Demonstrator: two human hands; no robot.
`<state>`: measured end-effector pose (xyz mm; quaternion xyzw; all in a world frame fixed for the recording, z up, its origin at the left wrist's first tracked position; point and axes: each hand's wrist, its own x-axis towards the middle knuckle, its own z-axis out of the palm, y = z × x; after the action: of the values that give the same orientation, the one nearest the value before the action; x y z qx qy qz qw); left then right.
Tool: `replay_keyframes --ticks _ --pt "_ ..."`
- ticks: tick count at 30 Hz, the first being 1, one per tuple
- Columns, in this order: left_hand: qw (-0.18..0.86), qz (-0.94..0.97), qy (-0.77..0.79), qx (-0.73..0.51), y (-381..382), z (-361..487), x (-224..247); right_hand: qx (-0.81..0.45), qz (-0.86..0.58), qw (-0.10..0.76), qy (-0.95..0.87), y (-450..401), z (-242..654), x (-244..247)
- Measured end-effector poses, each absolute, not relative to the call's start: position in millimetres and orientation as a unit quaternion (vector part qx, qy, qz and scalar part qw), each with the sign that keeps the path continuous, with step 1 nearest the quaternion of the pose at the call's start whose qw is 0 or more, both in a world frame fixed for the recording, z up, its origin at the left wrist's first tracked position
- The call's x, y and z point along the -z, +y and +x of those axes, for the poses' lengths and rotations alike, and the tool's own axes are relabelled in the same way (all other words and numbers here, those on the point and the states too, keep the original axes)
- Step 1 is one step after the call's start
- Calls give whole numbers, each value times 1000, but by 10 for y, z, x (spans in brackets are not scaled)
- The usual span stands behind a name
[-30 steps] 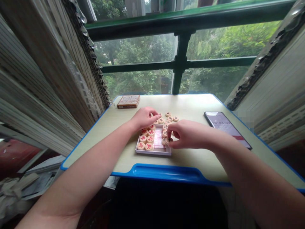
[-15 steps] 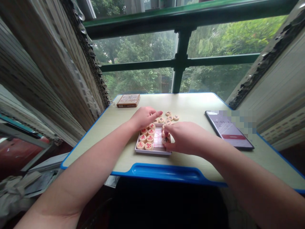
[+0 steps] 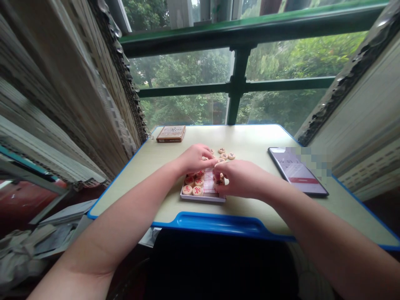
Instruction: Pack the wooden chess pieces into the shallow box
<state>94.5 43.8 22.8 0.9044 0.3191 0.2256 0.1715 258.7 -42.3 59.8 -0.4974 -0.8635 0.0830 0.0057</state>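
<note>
A shallow white tray (image 3: 203, 198) printed with a red grid holds round wooden Chinese chess pieces. Red-marked pieces, such as one at the near corner (image 3: 197, 190), fill its left side. My left hand (image 3: 197, 157) hovers over the tray's far left part, thumb stretched toward the right and fingers apart from it; pieces beneath are partly hidden. At the tray's right side, my right hand (image 3: 236, 177) has thumb and fingers curled round a dark-marked Chinese chess piece (image 3: 219, 182), which it partly covers. Several loose dark-marked pieces (image 3: 223, 156) lie behind the tray.
A brown printed box (image 3: 171, 134) lies at the table's far left. On the right is a phone (image 3: 296, 171) with a timer on screen. The pale table (image 3: 250, 139) has a blue edge and a blue trough (image 3: 218, 221) in front. Curtains and a green-framed window surround it.
My left hand has shifted right and slightly nearer, now covering more of the red-marked pieces. My right hand stays at the tray's right side. The view has tilted slightly.
</note>
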Motion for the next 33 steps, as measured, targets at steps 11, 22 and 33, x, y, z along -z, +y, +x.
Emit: replay_keyframes --ticks 11,22,33 --pt "207 915 282 -202 391 921 -297 -12 -591 119 -798 -163 2873 -640" --pt "206 919 277 -188 406 929 -234 -131 -449 64 -882 -380 2708 -716" --pt "186 916 297 -196 396 949 -211 -112 -456 11 -883 -378 2640 -656"
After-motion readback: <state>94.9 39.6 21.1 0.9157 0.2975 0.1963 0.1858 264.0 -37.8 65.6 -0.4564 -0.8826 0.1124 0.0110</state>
